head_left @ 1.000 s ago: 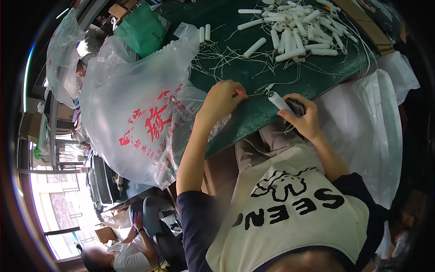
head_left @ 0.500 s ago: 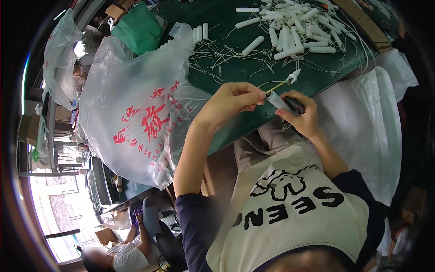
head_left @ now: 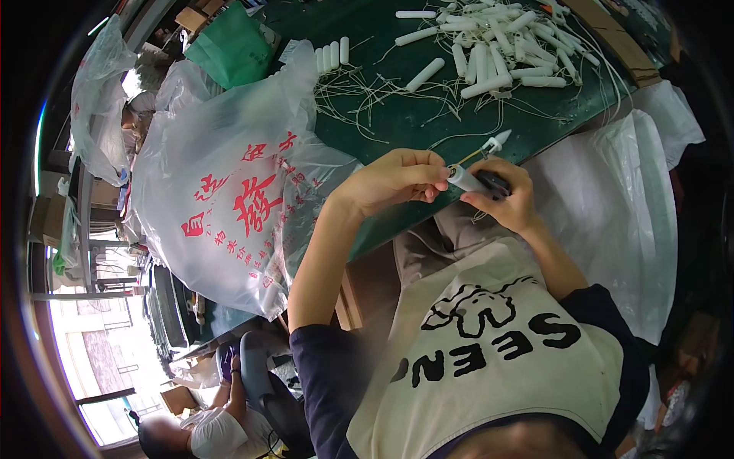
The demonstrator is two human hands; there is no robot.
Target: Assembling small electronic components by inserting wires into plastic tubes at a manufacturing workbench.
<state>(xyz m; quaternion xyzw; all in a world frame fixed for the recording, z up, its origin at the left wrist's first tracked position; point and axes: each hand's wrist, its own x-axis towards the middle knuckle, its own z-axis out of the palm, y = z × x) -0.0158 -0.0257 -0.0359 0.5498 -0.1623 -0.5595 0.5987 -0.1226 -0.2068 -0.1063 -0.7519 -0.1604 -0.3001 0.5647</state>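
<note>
Right hand (head_left: 514,197) was clamped on the tube (head_left: 466,180) plus something dark (head_left: 495,183); left hand (head_left: 394,180) sat at its open end, couldn't tell if gripping. Tube looked light, stiff, kinda slick, so I'd have held mid-body. Thin strip (head_left: 475,157) seemed bendy.

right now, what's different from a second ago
The left hand has moved right, up to the end of the white tube; the pointed white piece has shifted rightward too. The right hand still holds the tube, and the pile of white tubes is unchanged.
</note>
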